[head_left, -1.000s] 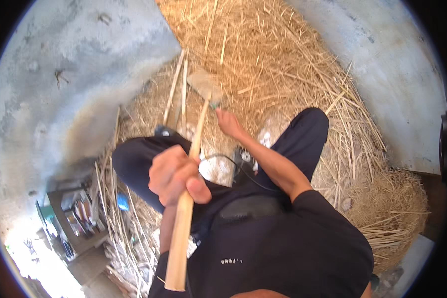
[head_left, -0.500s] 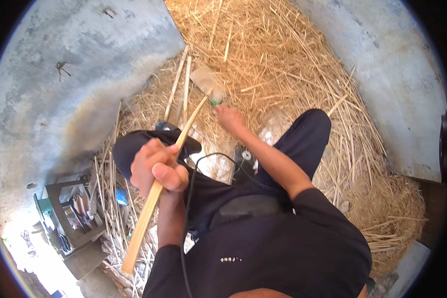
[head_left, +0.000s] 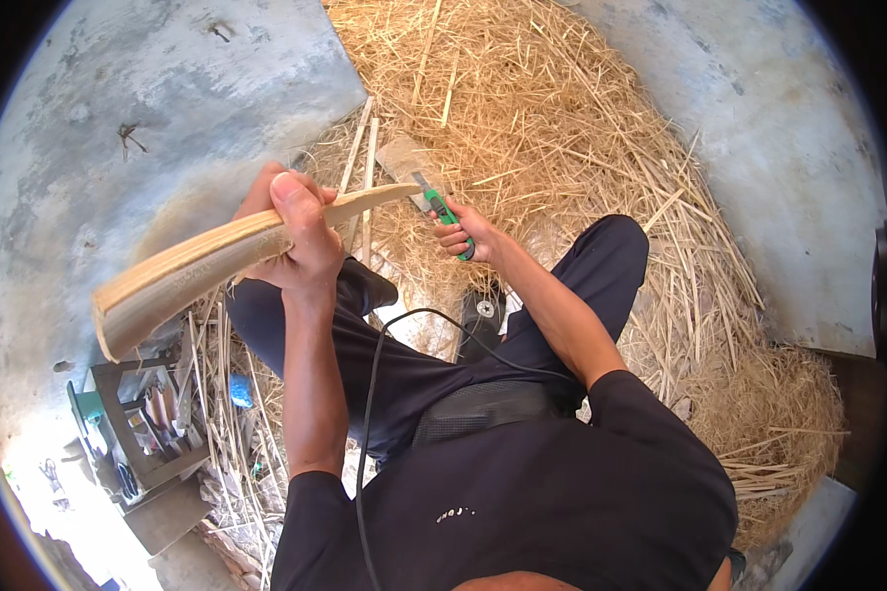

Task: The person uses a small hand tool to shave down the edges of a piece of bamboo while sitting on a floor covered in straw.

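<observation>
My left hand (head_left: 301,231) grips a long, pale bamboo strip (head_left: 192,261), its thumb lying along the top. The strip's wide end points left, and its thin end curves toward my right hand. A green utility knife (head_left: 449,223) is held in my right hand (head_left: 470,230), fingers wrapped round its handle. Its short blade points up and to the left, close by the strip's thin tip; I cannot tell whether they touch. Beneath the tip, a flat greyish slab (head_left: 400,156) lies among the shavings.
A deep pile of straw-coloured shavings (head_left: 532,98) covers the ground ahead. Two pale strips (head_left: 370,167) lie left of the slab. Grey walls (head_left: 168,89) stand on both sides. A wooden box of tools (head_left: 153,424) sits at lower left. A black cable (head_left: 373,394) hangs before me.
My left hand has risen and turned the strip from steeply slanted to nearly level, its wide end swinging up and left. The knife has turned, so its handle and blade now show.
</observation>
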{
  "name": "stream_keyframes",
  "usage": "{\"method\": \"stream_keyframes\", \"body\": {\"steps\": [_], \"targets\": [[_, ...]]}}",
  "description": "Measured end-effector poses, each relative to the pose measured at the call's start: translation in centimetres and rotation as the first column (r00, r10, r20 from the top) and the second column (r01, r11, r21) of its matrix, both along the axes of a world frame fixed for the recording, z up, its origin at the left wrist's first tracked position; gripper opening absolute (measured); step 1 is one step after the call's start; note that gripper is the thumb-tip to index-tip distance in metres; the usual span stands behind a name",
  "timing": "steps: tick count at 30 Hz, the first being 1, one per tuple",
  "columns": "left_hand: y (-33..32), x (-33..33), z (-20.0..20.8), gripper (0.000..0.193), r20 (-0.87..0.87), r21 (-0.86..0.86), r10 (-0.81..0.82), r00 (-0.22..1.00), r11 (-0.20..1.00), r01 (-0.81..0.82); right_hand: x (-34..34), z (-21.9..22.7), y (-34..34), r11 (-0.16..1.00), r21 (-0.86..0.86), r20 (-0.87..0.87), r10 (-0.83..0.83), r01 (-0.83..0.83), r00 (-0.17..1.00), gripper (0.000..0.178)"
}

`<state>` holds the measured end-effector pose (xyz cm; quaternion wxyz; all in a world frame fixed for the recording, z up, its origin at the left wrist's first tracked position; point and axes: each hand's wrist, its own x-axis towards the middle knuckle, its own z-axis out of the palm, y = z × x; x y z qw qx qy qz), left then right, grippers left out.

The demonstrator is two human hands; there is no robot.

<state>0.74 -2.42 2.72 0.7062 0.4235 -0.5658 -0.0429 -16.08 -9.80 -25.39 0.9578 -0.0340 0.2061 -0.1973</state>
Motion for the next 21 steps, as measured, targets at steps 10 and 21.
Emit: {"method": "stream_keyframes", "body": {"steps": [10, 21], "targets": [[-1.8, 0.5, 1.2, 0.031, 0.039, 0.015, 0.080, 0.996, 0.997, -0.081, 2.6, 9.0, 1.5, 0.189, -0.802, -0.454, -0.810, -0.567, 0.371, 0.031], [-0.8, -0.7, -0.2, 0.030, 0.028, -0.023, 0.068, 0.997, 0.998, -0.067, 2.0, -1.9, 1.1, 0.179, -0.465, -0.513, -0.853, -0.867, 0.099, 0.029]]}}
